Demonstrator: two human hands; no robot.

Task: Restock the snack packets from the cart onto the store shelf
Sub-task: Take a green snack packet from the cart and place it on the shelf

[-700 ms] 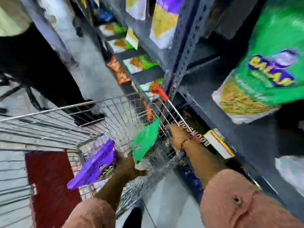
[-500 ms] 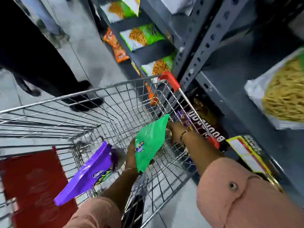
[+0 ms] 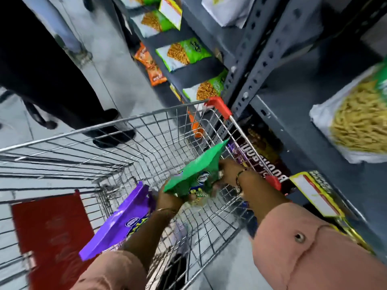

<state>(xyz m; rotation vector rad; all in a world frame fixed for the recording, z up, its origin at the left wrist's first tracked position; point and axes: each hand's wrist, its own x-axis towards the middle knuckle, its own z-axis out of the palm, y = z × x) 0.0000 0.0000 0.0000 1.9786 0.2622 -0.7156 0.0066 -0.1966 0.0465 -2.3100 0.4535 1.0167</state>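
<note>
Both my hands are down inside the wire cart [image 3: 88, 143]. My left hand [image 3: 167, 200] grips the lower end of a green snack packet [image 3: 201, 170] and also holds a purple snack packet [image 3: 123, 220] that sticks out to the lower left. My right hand [image 3: 232, 172] closes on the right side of the green packet, just under the cart's right rim. The grey store shelf [image 3: 297, 130] stands right beside the cart, with a large noodle-snack packet [image 3: 356, 122] lying on it at the far right.
Further green, orange and white snack packets [image 3: 184, 53] fill the shelves ahead. A dark biscuit pack [image 3: 261, 155] and a yellow price tag [image 3: 314, 195] sit low on the rack. A person's dark legs and shoes [image 3: 62, 80] stand beyond the cart. A red cart flap [image 3: 52, 237] lies lower left.
My right hand has moved from the cart's rim onto the green packet, so both hands now hold it. The packet has tipped flatter. The view has tilted down toward the cart.
</note>
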